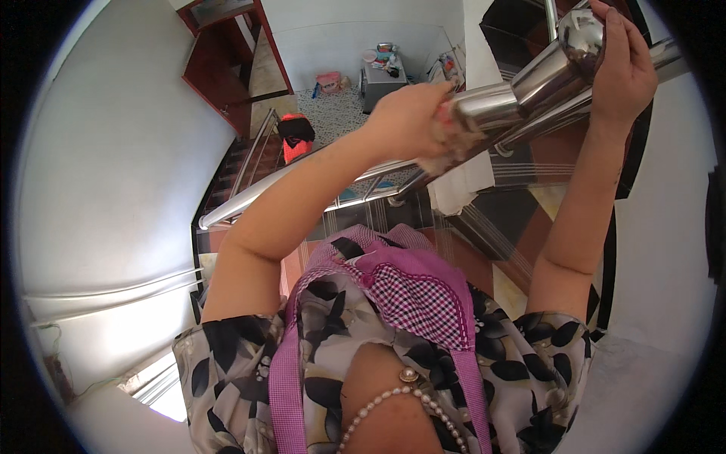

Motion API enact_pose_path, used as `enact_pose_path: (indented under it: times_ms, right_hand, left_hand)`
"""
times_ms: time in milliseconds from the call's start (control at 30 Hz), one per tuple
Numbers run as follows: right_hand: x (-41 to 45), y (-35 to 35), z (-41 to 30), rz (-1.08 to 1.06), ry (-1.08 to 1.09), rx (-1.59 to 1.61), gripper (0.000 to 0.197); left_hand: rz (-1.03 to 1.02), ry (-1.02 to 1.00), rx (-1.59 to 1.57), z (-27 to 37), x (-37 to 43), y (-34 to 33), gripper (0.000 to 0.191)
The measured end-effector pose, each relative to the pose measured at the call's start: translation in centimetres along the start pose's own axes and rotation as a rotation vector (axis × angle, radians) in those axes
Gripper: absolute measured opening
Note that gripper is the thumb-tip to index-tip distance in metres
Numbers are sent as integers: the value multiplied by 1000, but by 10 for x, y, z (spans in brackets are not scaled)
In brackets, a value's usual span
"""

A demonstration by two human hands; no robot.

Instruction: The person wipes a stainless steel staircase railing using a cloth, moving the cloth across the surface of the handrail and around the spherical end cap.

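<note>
My left hand (411, 122) is closed on a crumpled cloth (462, 136), blurred, which it presses against the lower part of a shiny stainless-steel newel post (544, 76). The post is topped by a polished metal ball (581, 37). My right hand (624, 74) lies against the far side of the ball, its fingers bent over it; part of the fingers and palm contact is hidden. A metal handrail (255, 198) runs from near the post down to the left, passing behind my left forearm.
Red-brown stairs (229, 170) descend on the left beside a second metal railing (255, 150). Orange and black cloths (296, 136) hang on the railing. Farther below stand a grey washing machine (383, 79) with items on top and a pink bag (329, 82). A dark red door (218, 74) stands ajar.
</note>
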State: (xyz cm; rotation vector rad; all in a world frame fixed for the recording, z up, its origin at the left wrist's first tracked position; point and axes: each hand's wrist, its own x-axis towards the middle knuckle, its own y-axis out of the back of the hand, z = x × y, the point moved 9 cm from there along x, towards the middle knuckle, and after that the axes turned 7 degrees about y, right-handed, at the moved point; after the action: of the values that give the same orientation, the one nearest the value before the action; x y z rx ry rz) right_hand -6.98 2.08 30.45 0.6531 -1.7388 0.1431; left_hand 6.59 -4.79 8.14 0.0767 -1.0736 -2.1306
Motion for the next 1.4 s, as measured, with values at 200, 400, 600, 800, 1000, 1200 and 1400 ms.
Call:
enact_pose_path:
  times_ms: [200, 400, 600, 800, 1000, 1200, 1400]
  right_hand:
    - [3, 8, -2, -46, 136, 1, 31]
    - [-2, 11, 1, 1, 180, 49, 29]
    - [5, 1, -5, -57, 7, -17, 28]
    - [-6, 4, 18, -51, -2, 4, 27]
    - [-103, 10, 13, 66, 276, -105, 43]
    - [-332, -72, -14, -297, -850, 917, 60]
    - [-373, -38, 37, -92, -1145, 771, 51]
  left_hand:
    - [60, 192, 113, -100, -91, -14, 88]
    - [-76, 565, 321, -223, -189, -25, 80]
    - [33, 659, 296, -245, -202, -25, 58]
    - [208, 198, 161, -87, -98, -15, 48]
    - [292, 338, -702, -33, -72, -6, 52]
    - [312, 215, -819, -37, -82, -49, 50]
    - [88, 263, -608, -25, -87, -59, 41]
